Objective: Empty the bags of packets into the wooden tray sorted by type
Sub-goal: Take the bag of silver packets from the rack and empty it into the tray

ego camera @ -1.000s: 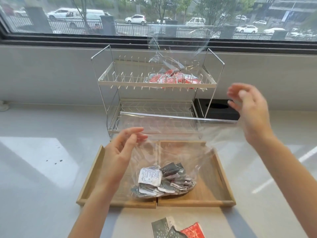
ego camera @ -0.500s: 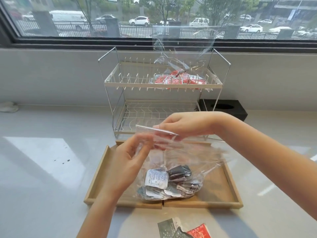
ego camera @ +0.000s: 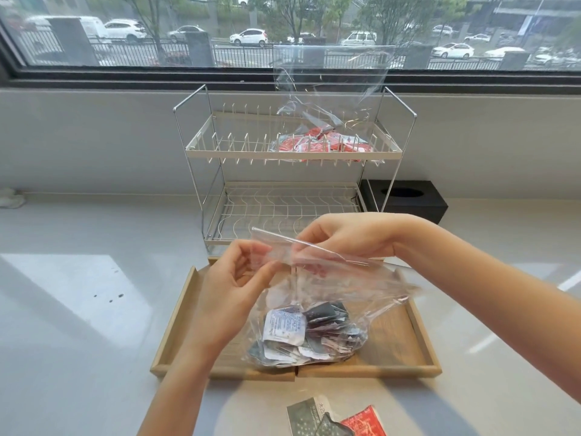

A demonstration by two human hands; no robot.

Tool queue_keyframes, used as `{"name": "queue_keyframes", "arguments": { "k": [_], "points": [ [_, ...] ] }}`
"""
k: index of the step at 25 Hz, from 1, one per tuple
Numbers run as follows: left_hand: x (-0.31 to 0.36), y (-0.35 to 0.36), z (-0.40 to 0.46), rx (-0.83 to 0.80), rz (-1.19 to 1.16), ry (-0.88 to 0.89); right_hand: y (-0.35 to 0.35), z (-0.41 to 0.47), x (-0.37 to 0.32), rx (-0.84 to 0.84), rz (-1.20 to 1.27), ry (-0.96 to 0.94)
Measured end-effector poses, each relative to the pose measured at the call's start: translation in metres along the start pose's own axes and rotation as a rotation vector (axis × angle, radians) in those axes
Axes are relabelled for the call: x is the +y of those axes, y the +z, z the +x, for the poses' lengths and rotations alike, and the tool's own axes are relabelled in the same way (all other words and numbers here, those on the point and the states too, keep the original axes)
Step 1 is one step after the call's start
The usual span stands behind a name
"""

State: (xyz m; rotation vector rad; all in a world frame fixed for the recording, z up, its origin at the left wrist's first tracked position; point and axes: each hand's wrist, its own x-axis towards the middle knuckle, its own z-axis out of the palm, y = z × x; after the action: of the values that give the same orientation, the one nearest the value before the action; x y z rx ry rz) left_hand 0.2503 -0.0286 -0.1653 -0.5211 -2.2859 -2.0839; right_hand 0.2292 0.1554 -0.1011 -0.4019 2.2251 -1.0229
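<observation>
Clear bag of packets (ego camera: pixel 317 313) held up by its top edge between 2 hands, over the wooden tray (ego camera: pixel 421 338).

Left hand (ego camera: pixel 234 292) pinching the near-left end of the bag's mouth with thumb and curled fingers; right hand (ego camera: pixel 349 236) gripping the mouth just beside it, fingers curled over the strip. Grey and white packets (ego camera: pixel 309 335) bunched below both hands, resting inside the bag on the tray. Beyond the hands, on the wire rack's (ego camera: pixel 292 152) upper shelf, a 2nd bag with red packets (ego camera: pixel 323 143). Below the wrists, 3 loose packets (ego camera: pixel 336 418) cut off by the frame edge. Print on the packets too small to read; tray divider mostly hidden under the bag.
</observation>
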Motion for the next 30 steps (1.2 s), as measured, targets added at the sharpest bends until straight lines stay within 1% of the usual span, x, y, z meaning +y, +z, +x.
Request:
{"name": "queue_keyframes", "arguments": {
  "k": [1, 2, 4, 5, 6, 7, 8, 10, 12, 13, 14, 15, 18, 19, 20, 21, 25, 27, 28, 30],
  "points": [
    [-0.001, 0.0, -0.001, 0.002, 0.009, -0.011, -0.003, -0.004, -0.002, 0.053, 0.0, -0.047],
    [-0.002, -0.001, -0.001, 0.007, 0.021, -0.019, -0.008, -0.01, -0.005, 0.117, 0.08, -0.093],
    [-0.006, -0.004, -0.002, 0.045, 0.018, -0.043, -0.024, -0.021, -0.009, 0.266, 0.322, -0.174],
    [-0.007, -0.006, -0.002, 0.063, 0.007, -0.051, -0.029, -0.025, -0.008, 0.337, 0.346, -0.188],
    [-0.008, -0.007, -0.002, 0.069, -0.001, -0.054, -0.031, -0.027, -0.003, 0.379, 0.288, -0.162],
    [-0.007, -0.007, -0.001, 0.067, -0.002, -0.052, -0.031, -0.027, 0.003, 0.374, 0.199, -0.106],
    [-0.006, -0.007, -0.001, 0.064, 0.0, -0.046, -0.028, -0.027, 0.01, 0.325, 0.112, -0.037],
    [-0.005, -0.004, 0.0, 0.072, 0.003, -0.038, -0.02, -0.03, 0.02, 0.181, 0.031, 0.054],
    [-0.007, -0.002, 0.001, 0.105, -0.003, -0.044, -0.016, -0.038, 0.028, 0.12, 0.02, 0.054],
    [-0.008, -0.003, 0.001, 0.121, -0.006, -0.048, -0.017, -0.042, 0.03, 0.13, 0.031, 0.041],
    [-0.009, -0.003, 0.002, 0.133, -0.008, -0.054, -0.019, -0.045, 0.032, 0.168, 0.043, 0.018],
    [-0.01, -0.003, 0.003, 0.142, -0.01, -0.059, -0.022, -0.049, 0.034, 0.24, 0.054, -0.009],
    [-0.01, -0.002, 0.004, 0.157, -0.025, -0.056, -0.036, -0.06, 0.031, 0.559, 0.114, -0.1],
    [-0.01, -0.001, 0.005, 0.153, -0.025, -0.051, -0.039, -0.062, 0.029, 0.617, 0.125, -0.119],
    [-0.009, 0.0, 0.005, 0.15, -0.022, -0.047, -0.04, -0.064, 0.029, 0.627, 0.12, -0.12],
    [-0.009, 0.001, 0.005, 0.154, -0.02, -0.045, -0.04, -0.064, 0.032, 0.598, 0.106, -0.1],
    [-0.012, 0.0, 0.006, 0.195, -0.022, -0.052, -0.031, -0.064, 0.053, 0.425, 0.082, 0.061],
    [-0.015, -0.001, 0.005, 0.219, -0.011, -0.06, -0.029, -0.068, 0.063, 0.392, 0.077, 0.063],
    [-0.016, -0.002, 0.005, 0.228, -0.009, -0.062, -0.028, -0.071, 0.066, 0.411, 0.087, 0.046],
    [-0.019, -0.002, 0.006, 0.231, -0.002, -0.063, -0.03, -0.077, 0.065, 0.533, 0.122, -0.004]
  ]
}}
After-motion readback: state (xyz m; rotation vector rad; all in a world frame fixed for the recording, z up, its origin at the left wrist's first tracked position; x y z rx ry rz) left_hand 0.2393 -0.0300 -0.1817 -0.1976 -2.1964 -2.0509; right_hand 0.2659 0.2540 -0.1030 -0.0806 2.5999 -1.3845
